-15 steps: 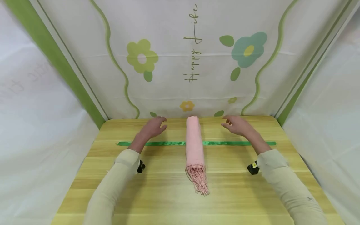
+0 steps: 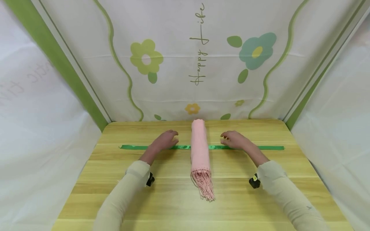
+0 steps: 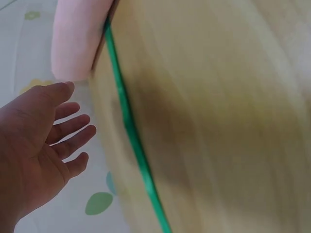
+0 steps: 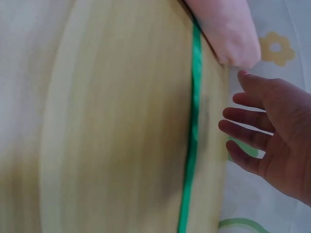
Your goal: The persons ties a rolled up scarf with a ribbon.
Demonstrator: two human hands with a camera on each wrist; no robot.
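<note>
A pink scarf (image 2: 200, 144), rolled into a long bundle with its fringe (image 2: 204, 186) toward me, lies lengthwise on the wooden table. Beneath it a green ribbon (image 2: 245, 147) runs crosswise, its two ends stretching out to either side. To the left of the scarf my left hand (image 2: 165, 140) hovers over the ribbon, holding nothing, fingers loosely bent. My right hand (image 2: 234, 140) mirrors it on the right, also without anything in its grasp. Both wrist views show relaxed, spread fingers, apart from the scarf (image 3: 80, 39). The ribbon's middle is hidden under the scarf.
The wooden table (image 2: 173, 211) ends at a white printed curtain (image 2: 173, 89) behind the scarf. White cloth walls (image 2: 37, 134) flank both sides. A small black device (image 2: 254, 181) sits by my right wrist, and another (image 2: 150, 179) by my left.
Both hands have moved inward toward the scarf and a little nearer to me, over the ribbon. Scarf and ribbon lie as before.
</note>
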